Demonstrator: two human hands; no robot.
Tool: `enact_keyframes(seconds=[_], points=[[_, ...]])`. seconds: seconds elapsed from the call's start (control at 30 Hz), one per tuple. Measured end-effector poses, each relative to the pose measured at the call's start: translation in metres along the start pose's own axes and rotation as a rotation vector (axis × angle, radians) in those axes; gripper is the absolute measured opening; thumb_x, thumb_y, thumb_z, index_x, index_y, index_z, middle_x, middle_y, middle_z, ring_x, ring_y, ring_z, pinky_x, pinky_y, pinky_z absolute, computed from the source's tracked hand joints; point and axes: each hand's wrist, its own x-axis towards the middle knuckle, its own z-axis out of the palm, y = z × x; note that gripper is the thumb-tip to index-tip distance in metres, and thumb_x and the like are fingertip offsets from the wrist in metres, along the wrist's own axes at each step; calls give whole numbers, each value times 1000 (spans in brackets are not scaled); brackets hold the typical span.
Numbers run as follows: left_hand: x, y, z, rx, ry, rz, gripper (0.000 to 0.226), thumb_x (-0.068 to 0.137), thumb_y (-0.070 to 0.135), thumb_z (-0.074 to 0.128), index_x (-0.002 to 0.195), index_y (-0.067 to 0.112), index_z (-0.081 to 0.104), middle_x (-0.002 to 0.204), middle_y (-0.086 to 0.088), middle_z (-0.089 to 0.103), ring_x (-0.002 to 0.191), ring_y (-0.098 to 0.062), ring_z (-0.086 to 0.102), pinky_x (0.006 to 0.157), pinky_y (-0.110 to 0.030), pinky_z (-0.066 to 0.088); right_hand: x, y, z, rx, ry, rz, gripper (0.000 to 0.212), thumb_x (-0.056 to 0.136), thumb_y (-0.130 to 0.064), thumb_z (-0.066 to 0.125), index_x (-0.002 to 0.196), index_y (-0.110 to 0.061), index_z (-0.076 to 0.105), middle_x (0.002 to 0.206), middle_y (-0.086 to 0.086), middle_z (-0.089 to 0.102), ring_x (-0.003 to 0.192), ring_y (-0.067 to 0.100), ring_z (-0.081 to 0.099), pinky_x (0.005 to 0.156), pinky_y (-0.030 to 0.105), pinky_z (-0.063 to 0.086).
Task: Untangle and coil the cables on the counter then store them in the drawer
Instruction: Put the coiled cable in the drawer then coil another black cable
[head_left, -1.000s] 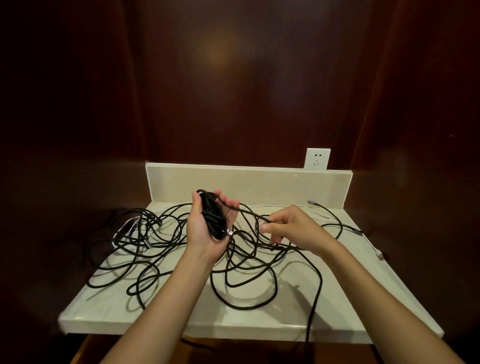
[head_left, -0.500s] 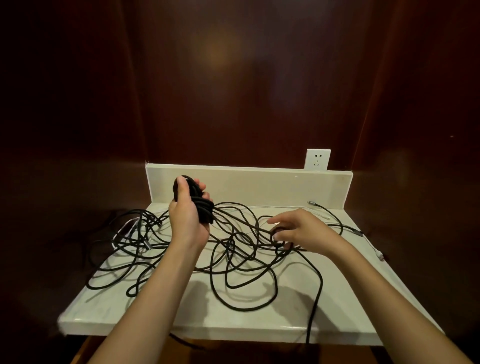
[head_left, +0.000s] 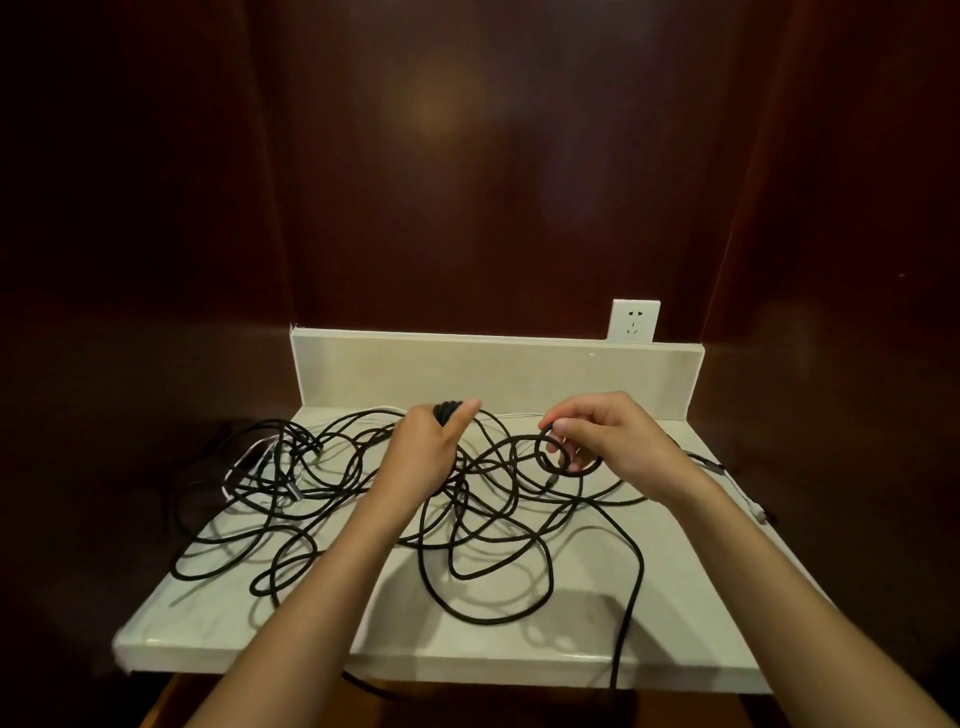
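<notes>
Head view: one wide look down at a pale stone desk (head_left: 519, 654) set in a dark wood alcove.
Left hand (head_left: 423, 447): curled round a coiled bundle of black cable (head_left: 448, 410), held above the middle of the desk near its back edge.
Right hand (head_left: 613, 439): pinching a small loop of black cable (head_left: 551, 457) between thumb and fingers, raised just off the desk, right of centre.
Black cables (head_left: 483, 566): a loose tangle spread over most of the desk, thickest toward the left edge; one strand hangs over the front edge on the right.
White cable (head_left: 753, 506): thin, trailing off the right edge.
Backsplash (head_left: 493, 374): pale upstand along the back edge.
Wall socket (head_left: 635, 321): white, above the back right corner.
</notes>
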Motion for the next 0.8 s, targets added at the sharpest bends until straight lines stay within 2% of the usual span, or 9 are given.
enact_keyframes(seconds=[0.13, 0.23, 0.3, 0.37, 0.43, 0.53, 0.6, 0.7, 0.8], points=[[-4, 1, 6, 152, -259, -1, 73, 95, 69, 31, 69, 4, 52, 64, -15, 53, 60, -25, 51, 65, -35, 43, 0, -9, 1, -43, -8, -50, 22, 97, 0, 54, 93, -9, 74, 71, 2, 70, 61, 19, 60, 55, 23, 53], [-14, 2, 1, 135, -447, -3, 100, 75, 94, 11, 75, 3, 55, 72, -18, 61, 70, -29, 61, 86, -41, 50, 1, -13, 1, -19, 45, -62, 22, 97, 1, 54, 92, -9, 73, 70, 2, 68, 54, 15, 60, 51, 23, 52], [-22, 6, -2, 82, -591, -21, 106, 76, 93, 7, 82, 4, 63, 79, -16, 70, 78, -25, 68, 91, -40, 52, 3, -12, 1, 3, 114, -55, 22, 96, 2, 54, 90, -9, 72, 70, 4, 66, 49, 11, 58, 48, 22, 50], [-30, 14, -3, -73, -748, -80, 79, 95, 71, 13, 84, 12, 64, 77, -4, 70, 68, -11, 69, 76, -25, 55, 6, -10, 1, 11, 173, -45, 21, 95, 1, 56, 88, -9, 72, 70, 3, 66, 48, 10, 58, 47, 21, 49], [-36, 19, -4, -95, -881, -81, 66, 105, 56, 21, 84, 10, 64, 72, 1, 68, 61, -7, 65, 64, -20, 52, 7, -8, 4, 6, 197, -34, 20, 94, -1, 57, 87, -9, 73, 70, 3, 68, 54, 14, 61, 49, 22, 51], [-38, 23, -9, 37, -995, 60, 48, 101, 49, 51, 76, 12, 67, 63, 3, 64, 58, -11, 58, 64, -20, 47, 9, -5, 9, 56, 202, 12, 19, 95, 0, 57, 87, -8, 72, 70, 5, 69, 57, 18, 62, 52, 26, 55], [-39, 23, -13, 11, -1061, 72, 39, 99, 38, 61, 66, 17, 63, 61, -1, 60, 54, -13, 53, 61, -21, 44, 9, -3, 13, 124, 207, 54, 17, 95, 1, 56, 89, -5, 72, 69, 6, 69, 51, 14, 58, 50, 26, 55], [-41, 20, -19, -164, -1152, 60, 43, 103, 35, 53, 65, 16, 60, 61, -9, 53, 50, -16, 48, 52, -23, 42, 9, 2, 13, 199, 213, 99, 13, 93, 2, 59, 97, 1, 71, 71, 7, 70, 47, 8, 54, 48, 20, 50], [-40, 14, -24, -376, -1124, 29, 50, 102, 44, 43, 71, 9, 58, 58, -8, 51, 46, -14, 48, 44, -21, 41, 8, 4, 8, 234, 139, 154, 13, 93, 0, 60, 98, -3, 73, 76, 7, 72, 54, 9, 61, 55, 21, 52]])
